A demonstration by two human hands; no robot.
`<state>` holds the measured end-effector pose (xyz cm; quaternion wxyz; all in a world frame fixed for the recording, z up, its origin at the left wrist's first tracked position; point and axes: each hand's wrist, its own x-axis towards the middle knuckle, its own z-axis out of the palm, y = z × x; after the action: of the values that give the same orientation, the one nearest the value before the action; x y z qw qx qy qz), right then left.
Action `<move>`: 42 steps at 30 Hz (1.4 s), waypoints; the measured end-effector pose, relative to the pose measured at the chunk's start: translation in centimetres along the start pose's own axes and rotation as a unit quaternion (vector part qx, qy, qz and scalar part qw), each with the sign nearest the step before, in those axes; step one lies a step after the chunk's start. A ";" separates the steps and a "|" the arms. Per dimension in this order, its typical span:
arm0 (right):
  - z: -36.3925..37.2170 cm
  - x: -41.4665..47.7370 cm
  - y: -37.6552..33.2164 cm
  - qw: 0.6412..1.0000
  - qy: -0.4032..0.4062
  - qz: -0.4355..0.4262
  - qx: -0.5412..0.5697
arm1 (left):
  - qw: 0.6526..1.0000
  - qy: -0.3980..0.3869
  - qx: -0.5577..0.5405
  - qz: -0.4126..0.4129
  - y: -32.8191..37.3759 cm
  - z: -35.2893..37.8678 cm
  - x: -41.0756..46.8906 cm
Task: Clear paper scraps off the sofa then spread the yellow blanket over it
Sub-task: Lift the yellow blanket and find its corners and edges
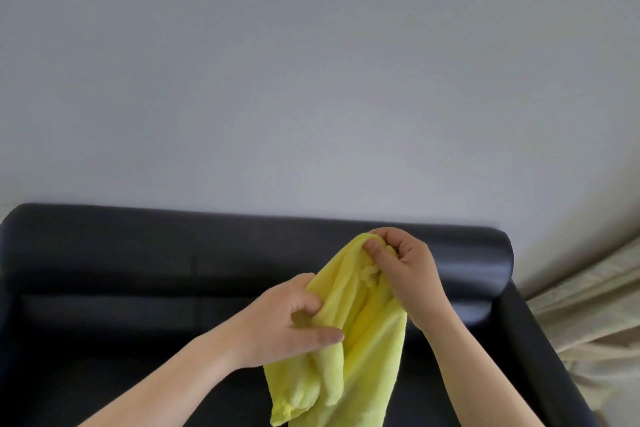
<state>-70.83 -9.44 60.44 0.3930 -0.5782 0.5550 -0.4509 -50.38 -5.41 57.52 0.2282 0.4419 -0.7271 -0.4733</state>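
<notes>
Both hands, left (291,319) and right (401,263), curl tightly, gripping the bunched yellow blanket (360,350).

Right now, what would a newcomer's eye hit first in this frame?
The bunched yellow blanket, held up at lower centre-right: the right hand pinches its top and the left hand has a grip on its left edge lower down. Behind it the black sofa spans the lower frame under a plain grey wall, with a pale curtain at the right edge.
</notes>
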 end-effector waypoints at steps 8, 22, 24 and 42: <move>-2.3 1.7 1.1 0.997 0.058 0.001 -0.043 | 0.995 0.046 0.054 -0.065 -2.3 -5.4 -1.1; -4.4 1.1 0.1 0.998 0.032 -0.037 -0.035 | 0.946 0.302 -0.095 0.074 -2.2 -6.2 -1.5; -4.5 1.1 0.1 0.999 0.029 -0.035 -0.028 | 0.950 0.298 -0.041 0.083 -1.6 -6.1 -1.3; -5.2 1.4 1.8 0.997 0.070 -0.014 -0.024 | 0.955 0.245 0.024 0.166 -1.2 -4.8 -0.9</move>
<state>-76.40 -10.71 60.34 0.3329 -0.5623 0.5835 -0.4821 -45.83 -7.10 58.67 0.4642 0.4225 -0.7232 -0.2881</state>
